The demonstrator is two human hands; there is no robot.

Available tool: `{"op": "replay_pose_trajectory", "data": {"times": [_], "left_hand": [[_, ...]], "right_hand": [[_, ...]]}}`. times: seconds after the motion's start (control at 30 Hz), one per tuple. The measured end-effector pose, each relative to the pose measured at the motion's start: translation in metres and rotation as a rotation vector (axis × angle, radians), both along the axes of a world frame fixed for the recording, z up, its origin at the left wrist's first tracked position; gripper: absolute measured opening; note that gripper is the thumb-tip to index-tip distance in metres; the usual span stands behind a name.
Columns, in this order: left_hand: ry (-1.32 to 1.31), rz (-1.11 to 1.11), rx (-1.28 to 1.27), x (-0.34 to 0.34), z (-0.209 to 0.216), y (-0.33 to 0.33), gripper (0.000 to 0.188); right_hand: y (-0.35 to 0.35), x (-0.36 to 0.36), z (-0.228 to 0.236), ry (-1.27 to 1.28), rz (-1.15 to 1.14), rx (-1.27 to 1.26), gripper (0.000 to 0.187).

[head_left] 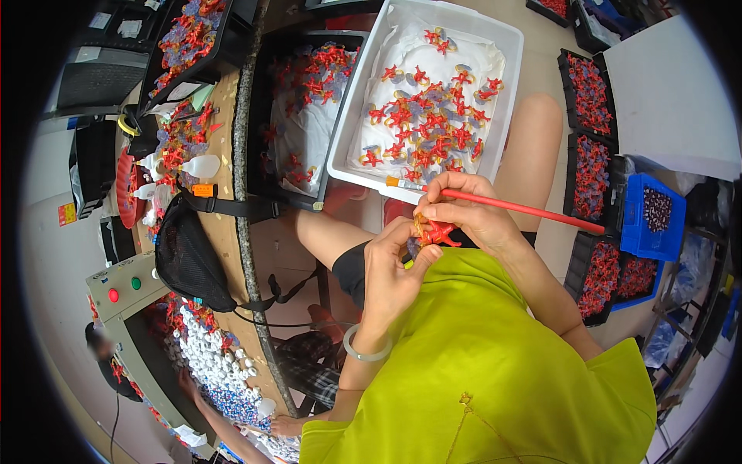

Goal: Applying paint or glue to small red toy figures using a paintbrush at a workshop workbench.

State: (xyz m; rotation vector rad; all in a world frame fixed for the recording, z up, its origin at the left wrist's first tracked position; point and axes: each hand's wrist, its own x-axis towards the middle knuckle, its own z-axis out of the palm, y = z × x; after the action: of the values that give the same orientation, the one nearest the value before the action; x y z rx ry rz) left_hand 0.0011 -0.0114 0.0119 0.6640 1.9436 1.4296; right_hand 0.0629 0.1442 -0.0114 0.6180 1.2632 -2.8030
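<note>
Close to my body, my left hand (393, 263) is closed around a small plastic toy figure (440, 233), red with yellow and clear purple parts. My right hand (473, 213) has a paintbrush (518, 206) tucked in it, with a long red handle and an orange-brown bristle tip. Its fingertips also meet the figure's upper side. The brush lies across above the figure, tip toward the left. Just beyond both hands, a white plastic tray (512, 77) lined with white cloth holds several similar red, yellow and purple figures (433, 124). Fingers hide part of the held figure.
A black crate (318, 203) with more figures stands left of the tray. The workbench (224, 147) carries figures, squeeze bottles (202, 166) and a black bag (193, 251). Filled black crates (591, 178) and a blue bin (653, 213) line the right. Another person's arm (232, 425) reaches over white pieces.
</note>
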Motion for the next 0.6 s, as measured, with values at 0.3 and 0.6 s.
{"op": "replay_pose_trajectory", "data": {"times": [0.3,0.6], "left_hand": [[0.08,-0.015,-0.094,0.003,0.015,0.001,0.021],[0.083,0.057,0.014,0.007,0.006,0.001,0.02]], "right_hand": [[0.0,0.002,0.003,0.016,0.007,0.015,0.012],[0.003,0.005,0.012,0.099,0.011,0.169,0.014]]}}
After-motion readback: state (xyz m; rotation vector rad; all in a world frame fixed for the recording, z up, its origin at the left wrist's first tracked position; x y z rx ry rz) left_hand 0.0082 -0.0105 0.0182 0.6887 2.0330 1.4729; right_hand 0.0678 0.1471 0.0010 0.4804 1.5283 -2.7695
